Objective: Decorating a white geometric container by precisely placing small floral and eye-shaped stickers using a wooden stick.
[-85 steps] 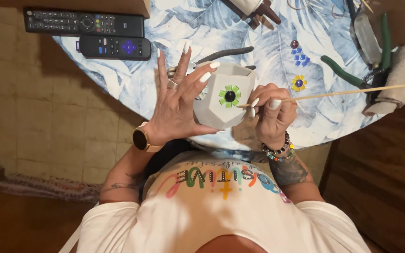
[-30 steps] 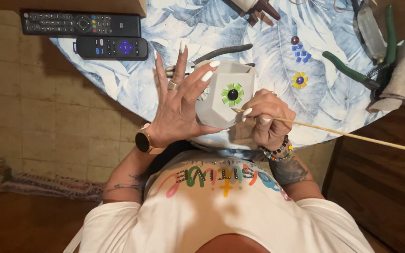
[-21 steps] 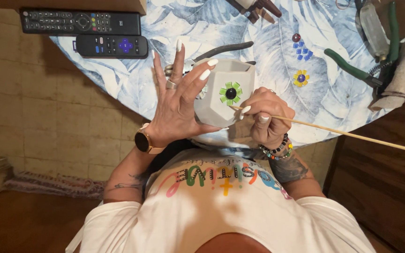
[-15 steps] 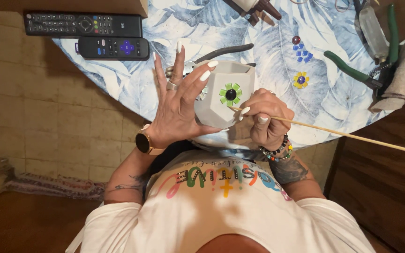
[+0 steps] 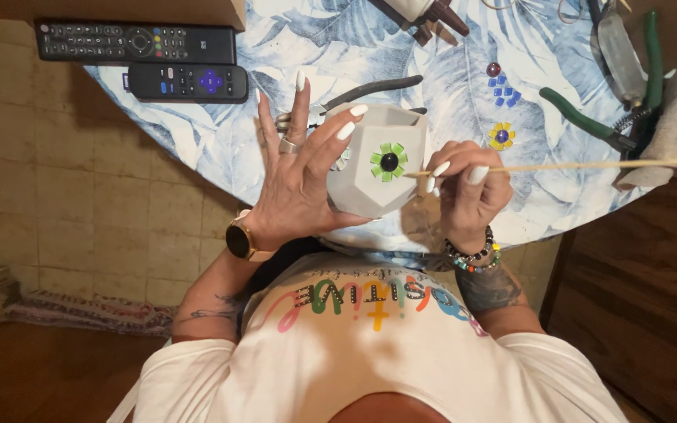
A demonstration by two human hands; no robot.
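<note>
Grey faceted pot bears a green, dark-centred flower

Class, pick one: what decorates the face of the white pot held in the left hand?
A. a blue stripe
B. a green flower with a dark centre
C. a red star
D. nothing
B: the white pot in the left hand bears a green flower with a dark centre.
</note>
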